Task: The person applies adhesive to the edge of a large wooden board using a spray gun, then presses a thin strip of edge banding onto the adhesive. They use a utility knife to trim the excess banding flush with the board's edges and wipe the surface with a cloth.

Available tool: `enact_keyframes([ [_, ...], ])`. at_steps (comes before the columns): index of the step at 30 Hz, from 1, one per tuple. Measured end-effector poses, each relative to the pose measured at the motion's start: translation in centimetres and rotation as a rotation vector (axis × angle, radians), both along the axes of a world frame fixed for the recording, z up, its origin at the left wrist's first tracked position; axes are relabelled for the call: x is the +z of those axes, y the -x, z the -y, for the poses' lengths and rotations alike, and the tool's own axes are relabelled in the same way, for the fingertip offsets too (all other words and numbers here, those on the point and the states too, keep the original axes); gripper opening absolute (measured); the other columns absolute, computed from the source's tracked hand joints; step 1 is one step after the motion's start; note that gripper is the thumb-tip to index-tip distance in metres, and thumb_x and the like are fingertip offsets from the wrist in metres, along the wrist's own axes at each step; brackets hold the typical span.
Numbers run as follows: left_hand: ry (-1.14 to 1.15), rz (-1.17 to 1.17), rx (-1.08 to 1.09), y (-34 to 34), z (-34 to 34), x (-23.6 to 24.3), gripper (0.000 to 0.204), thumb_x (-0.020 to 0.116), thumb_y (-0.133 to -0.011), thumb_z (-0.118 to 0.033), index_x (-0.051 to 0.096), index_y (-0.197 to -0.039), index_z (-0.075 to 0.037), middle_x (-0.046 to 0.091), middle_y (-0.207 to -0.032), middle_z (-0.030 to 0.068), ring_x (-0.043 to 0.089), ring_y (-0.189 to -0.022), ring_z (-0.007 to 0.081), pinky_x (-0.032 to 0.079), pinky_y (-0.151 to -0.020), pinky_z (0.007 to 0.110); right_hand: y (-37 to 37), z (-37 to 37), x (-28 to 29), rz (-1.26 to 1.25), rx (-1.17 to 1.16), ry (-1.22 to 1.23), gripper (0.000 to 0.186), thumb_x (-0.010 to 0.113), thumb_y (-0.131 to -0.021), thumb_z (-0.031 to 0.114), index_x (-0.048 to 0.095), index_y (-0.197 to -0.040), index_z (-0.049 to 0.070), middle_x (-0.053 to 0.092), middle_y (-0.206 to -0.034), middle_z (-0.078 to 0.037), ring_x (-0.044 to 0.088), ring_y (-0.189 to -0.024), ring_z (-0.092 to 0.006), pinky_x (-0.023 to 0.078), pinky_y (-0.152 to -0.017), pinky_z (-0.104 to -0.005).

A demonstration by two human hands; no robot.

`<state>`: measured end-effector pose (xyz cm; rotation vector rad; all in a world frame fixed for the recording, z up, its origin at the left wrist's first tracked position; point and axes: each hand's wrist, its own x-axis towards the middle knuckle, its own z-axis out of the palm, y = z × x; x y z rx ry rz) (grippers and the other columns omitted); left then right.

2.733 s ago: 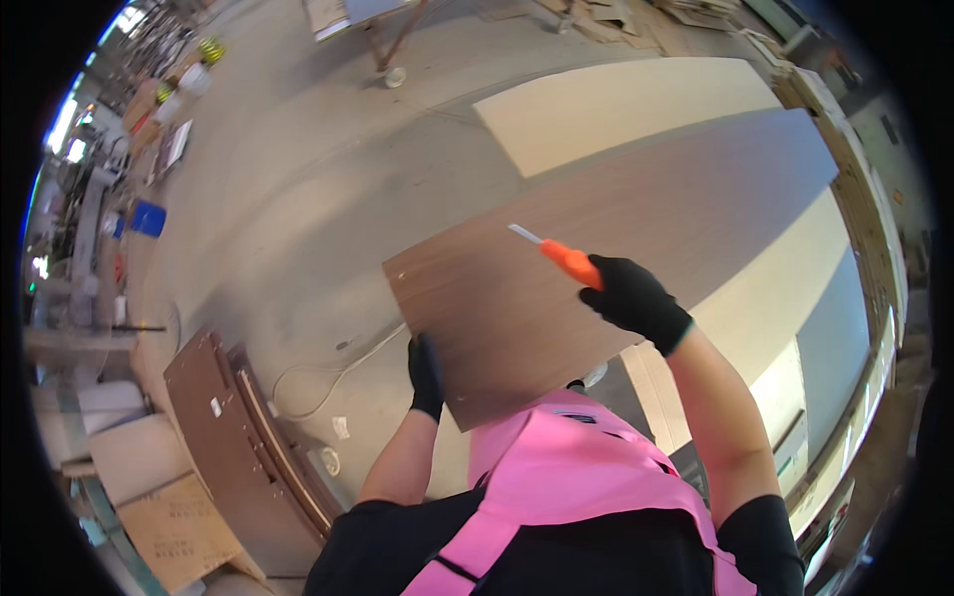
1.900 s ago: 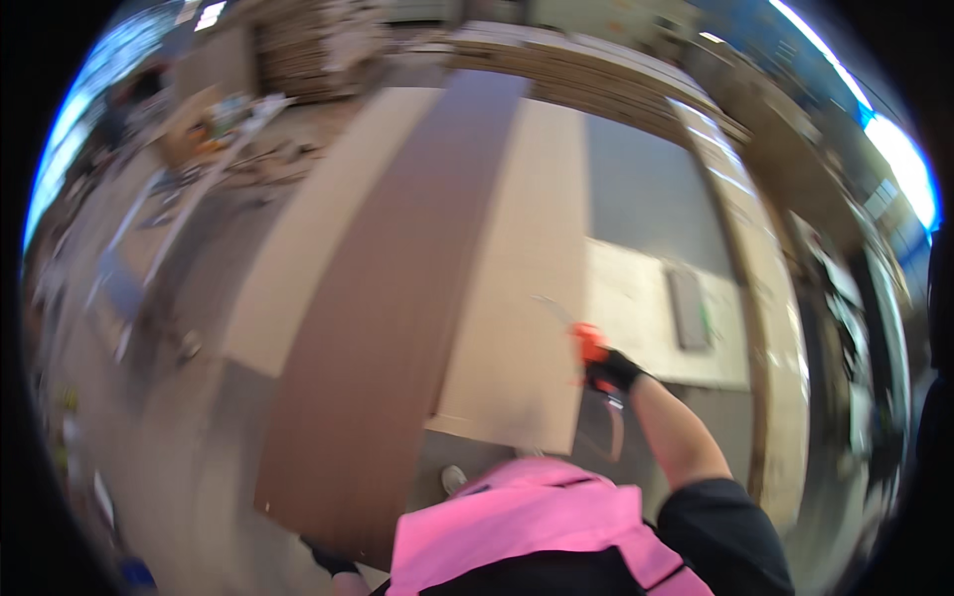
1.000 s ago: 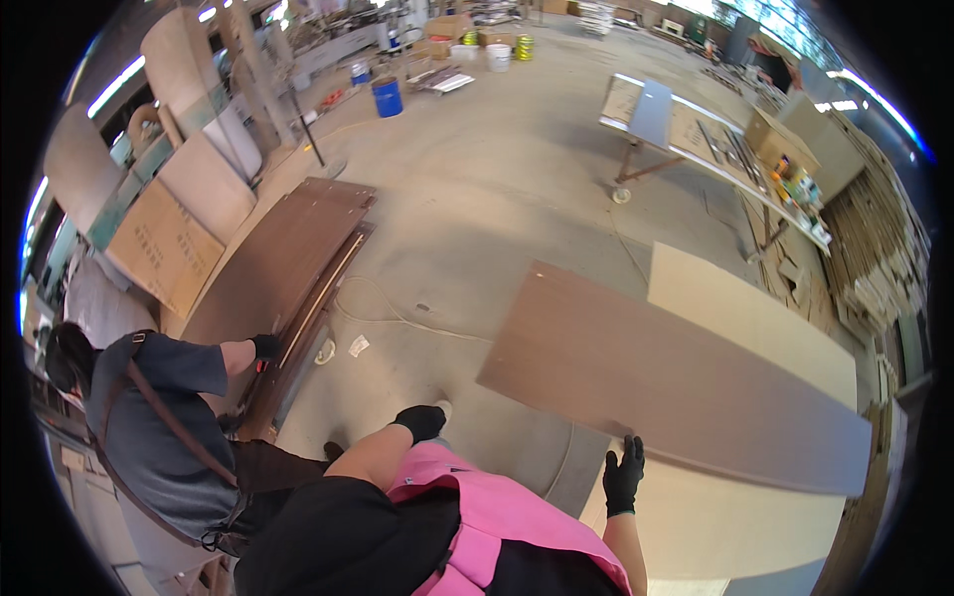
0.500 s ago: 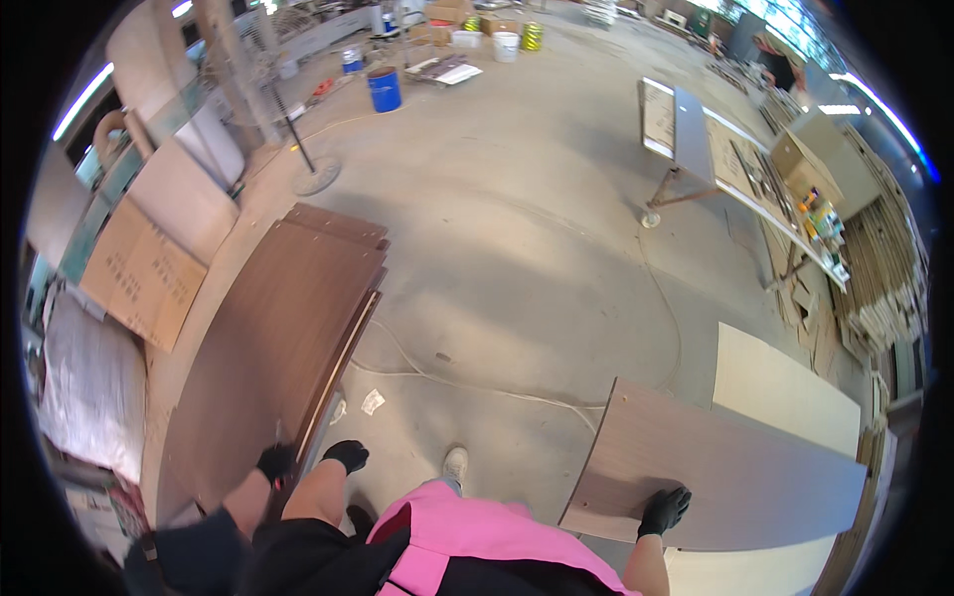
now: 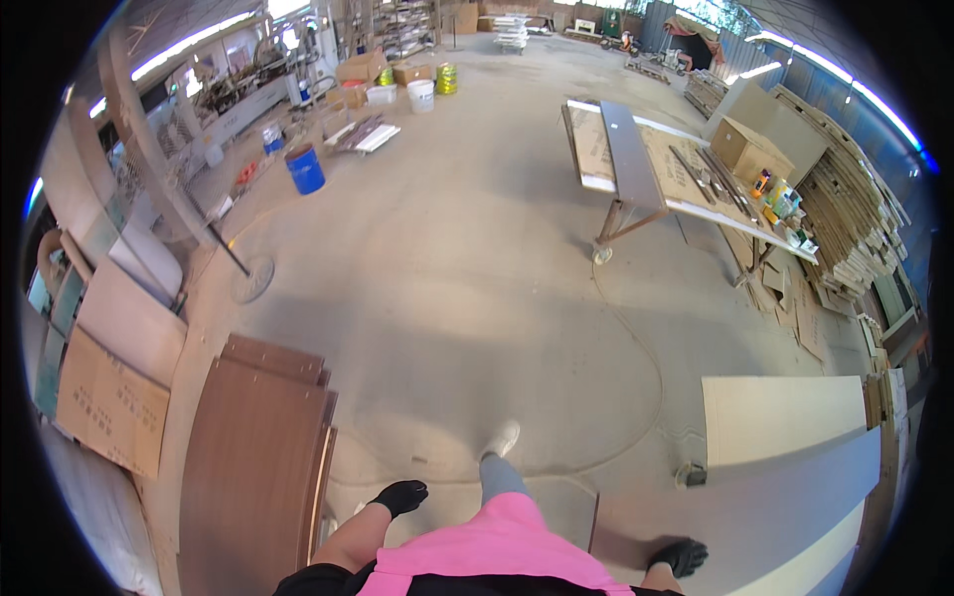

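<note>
My left hand, in a black glove, hangs over the floor beside the brown panel stack, its fingers stretched forward and nothing in it. Over the brown panel at the lower right is my right hand, also in a black glove. Its fingers are slightly apart and it grips nothing I can see; whether it touches the surface I cannot tell. A pale panel lies partly under that brown panel. One of my legs is stretched forward between the two groups of boards.
A wheeled worktable carrying boards and bottles stands ahead on the right. A blue drum is far left, beyond a round-based stand. A cable crosses the floor. Cardboard leans along the left side.
My view has tilted up and I have stepped forward. Both my hands sit lower in the picture. The other person's hand and arm at the left stack are out of view.
</note>
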<state>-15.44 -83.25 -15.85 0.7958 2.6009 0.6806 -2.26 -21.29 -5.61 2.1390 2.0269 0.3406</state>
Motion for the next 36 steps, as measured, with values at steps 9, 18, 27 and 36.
enact_keyframes([
  [9,0.653,0.489,0.246,26.4,4.1,3.5,0.041,0.043,-0.089,-0.036,0.067,-0.109,-0.009,0.063,-0.117,0.0146,0.06,-0.107,0.0329,0.046,-0.09,0.046,27.3,-4.7,1.6,-0.17,0.125,0.091,0.044,0.045,-0.093,0.028,0.042,-0.131,0.008,0.047,-0.124,-0.006,0.046,-0.111,-0.0192,0.038,-0.092,-0.0364],
  [18,0.284,0.116,-0.07,48.0,-12.1,2.8,0.016,0.052,-0.084,-0.018,0.064,-0.084,-0.006,0.066,-0.088,0.0141,0.064,-0.085,0.0315,0.05,-0.075,0.04,51.3,-12.0,-2.8,-1.315,0.397,1.223,0.03,0.057,-0.088,0.014,0.061,-0.115,0.004,0.066,-0.096,-0.007,0.062,-0.085,-0.0141,0.05,-0.076,-0.0273],
  [27,0.505,0.483,-0.071,78.4,-29.7,1.9,0.035,0.048,-0.088,-0.031,0.07,-0.097,-0.006,0.064,-0.109,0.0188,0.062,-0.102,0.0344,0.047,-0.09,0.045,58.1,-19.9,-4.1,-0.847,0.43,1.157,0.024,0.068,-0.068,0.011,0.063,-0.091,0.006,0.063,-0.099,-0.016,0.06,-0.094,-0.0339,0.051,-0.081,-0.0397],
  [36,0.515,0.077,-0.425,104.3,-65.1,2.4,0.036,0.05,-0.082,-0.035,0.068,-0.103,-0.011,0.063,-0.114,0.0153,0.059,-0.105,0.0353,0.045,-0.09,0.046,47.5,-25.4,-1.1,-1.46,-0.686,0.562,0.02,0.052,-0.088,0.023,0.061,-0.082,0.006,0.064,-0.075,-0.009,0.061,-0.065,-0.0191,0.047,-0.053,-0.0308],
])
